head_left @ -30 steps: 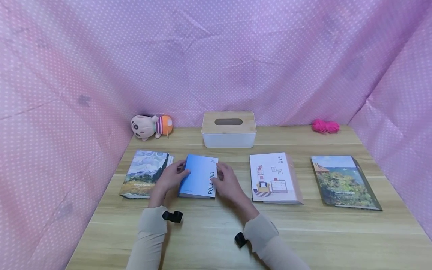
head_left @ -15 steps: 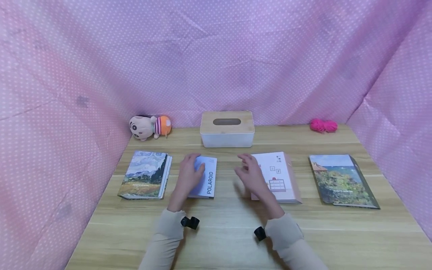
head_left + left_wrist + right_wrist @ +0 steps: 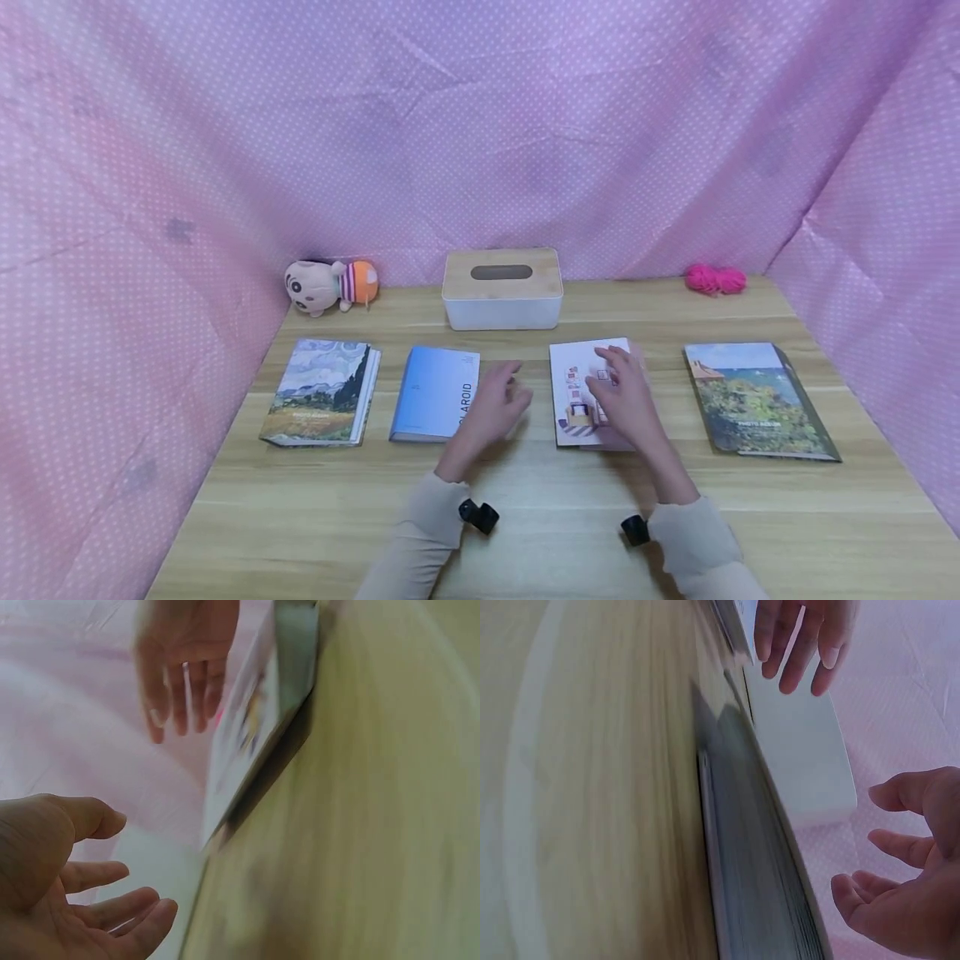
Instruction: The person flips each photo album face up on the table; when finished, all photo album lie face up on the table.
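Several albums lie in a row on the wooden table. My left hand (image 3: 491, 408) hovers between the blue Polaroid album (image 3: 435, 392) and the white album with drawn furniture (image 3: 573, 375), over the blue one's right edge, its fingers loosely bent and holding nothing. Above the white album is my right hand (image 3: 626, 400), covering part of its cover; its fingers are spread and hold nothing. In the left wrist view, thumb and fingers of the left hand (image 3: 90, 885) stand apart. The right wrist view shows the right hand (image 3: 915, 862) off the white album's page edges (image 3: 757, 840).
A landscape photo album (image 3: 322, 392) lies at the left and another photo album (image 3: 761, 400) at the right. Along the back are a plush toy (image 3: 330, 285), a tissue box (image 3: 502, 292) and pink yarn (image 3: 715, 280). A pink dotted curtain (image 3: 480, 125) hangs behind.
Both hands have moved right. The left hand has let go of the blue album and passed across it; the right hand has gone from that album's edge to above the white album.
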The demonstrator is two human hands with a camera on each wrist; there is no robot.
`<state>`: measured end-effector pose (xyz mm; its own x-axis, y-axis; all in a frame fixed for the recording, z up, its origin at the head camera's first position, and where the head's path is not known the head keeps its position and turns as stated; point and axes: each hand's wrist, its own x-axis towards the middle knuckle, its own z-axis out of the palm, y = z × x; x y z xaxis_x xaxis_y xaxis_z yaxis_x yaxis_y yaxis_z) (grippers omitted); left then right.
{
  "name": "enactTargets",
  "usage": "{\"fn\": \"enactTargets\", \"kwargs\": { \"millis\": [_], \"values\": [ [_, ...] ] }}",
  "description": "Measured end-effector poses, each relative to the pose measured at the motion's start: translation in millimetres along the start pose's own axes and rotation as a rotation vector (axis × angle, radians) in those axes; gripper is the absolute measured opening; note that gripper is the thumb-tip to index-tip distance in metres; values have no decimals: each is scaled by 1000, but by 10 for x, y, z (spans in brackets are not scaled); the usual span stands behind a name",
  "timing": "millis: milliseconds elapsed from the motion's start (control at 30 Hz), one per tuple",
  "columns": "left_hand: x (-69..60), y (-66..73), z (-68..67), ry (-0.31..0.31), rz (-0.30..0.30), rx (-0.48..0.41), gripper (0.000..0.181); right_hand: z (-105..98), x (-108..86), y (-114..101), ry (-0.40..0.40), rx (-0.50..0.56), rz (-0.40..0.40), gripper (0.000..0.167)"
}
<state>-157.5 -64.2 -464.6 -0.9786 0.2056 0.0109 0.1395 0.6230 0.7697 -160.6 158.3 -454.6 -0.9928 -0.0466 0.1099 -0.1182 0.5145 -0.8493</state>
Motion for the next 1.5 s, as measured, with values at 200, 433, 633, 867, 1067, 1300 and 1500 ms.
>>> {"fn": "enactTargets", "kwargs": {
  "millis": [200,433,633,867,1067,1300,1500],
  "values": [
    [64,108,320,-92,-22,-17,62,-238,-73,200,46,-119,13,54],
    [133,169,500,-94,-54,-12,64,-454,-168,411,-77,-212,133,64],
    [159,212,579,-70,-106,-33,65,-502,-196,507,-171,-210,170,68],
    [154,292,647,-86,-141,18,62,-504,-208,498,-206,-211,224,67],
    [143,360,666,-76,-146,50,59,-514,-207,433,-199,-137,252,66],
    [152,368,671,-39,-141,28,56,-523,-245,359,-175,-27,228,62],
    [160,380,692,-35,-140,68,47,-514,-281,268,-139,25,221,63]
  ]
}}
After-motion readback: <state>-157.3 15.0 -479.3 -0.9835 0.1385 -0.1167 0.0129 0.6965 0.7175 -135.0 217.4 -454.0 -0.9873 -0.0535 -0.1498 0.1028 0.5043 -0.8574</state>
